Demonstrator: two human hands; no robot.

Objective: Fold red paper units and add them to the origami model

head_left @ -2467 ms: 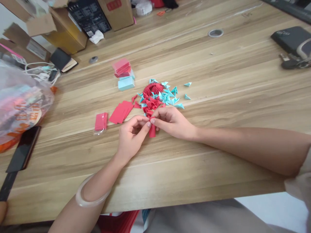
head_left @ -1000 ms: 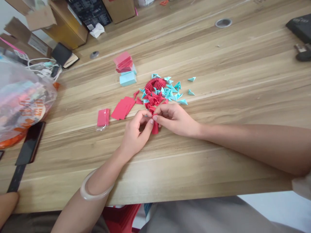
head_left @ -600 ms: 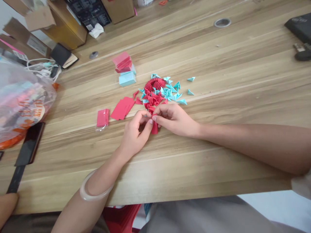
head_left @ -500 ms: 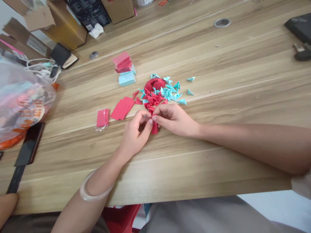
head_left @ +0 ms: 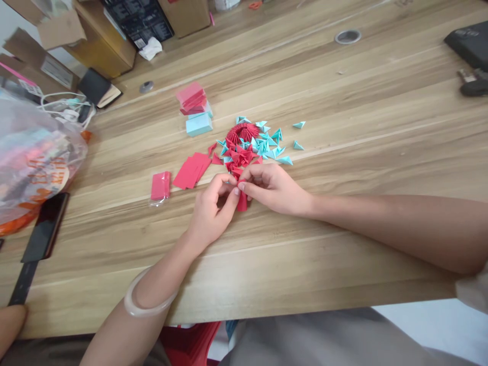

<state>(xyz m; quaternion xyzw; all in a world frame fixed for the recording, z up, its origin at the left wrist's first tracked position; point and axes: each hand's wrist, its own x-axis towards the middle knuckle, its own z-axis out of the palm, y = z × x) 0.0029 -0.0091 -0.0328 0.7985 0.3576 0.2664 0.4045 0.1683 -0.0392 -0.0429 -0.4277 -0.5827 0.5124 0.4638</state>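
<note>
Between my two hands is a small red piece of paper (head_left: 242, 202), partly covered by the fingers. My left hand (head_left: 214, 206) pinches it from the left with thumb and forefinger. My right hand (head_left: 275, 189) grips the same paper from the right, the two thumb tips almost touching. Just beyond the fingers lies a heap of folded red paper triangles (head_left: 240, 154). Behind it stands a ring of pleated red pieces (head_left: 243, 132). Folded light-blue triangles (head_left: 263, 146) are scattered around them. Flat red paper slips (head_left: 190, 170) lie left of the heap.
A wrapped red paper pack (head_left: 160, 186) and stacked red and blue packs (head_left: 199, 123) are at left. Farther left are a plastic bag (head_left: 36, 157), a phone (head_left: 46, 226) and another person's arm (head_left: 10, 325). Cardboard boxes (head_left: 102, 43) stand at the back, a black device (head_left: 469, 46) at right.
Both hands stay in nearly the same place, still pinching the red paper. Only a slight shift of the whole view shows.
</note>
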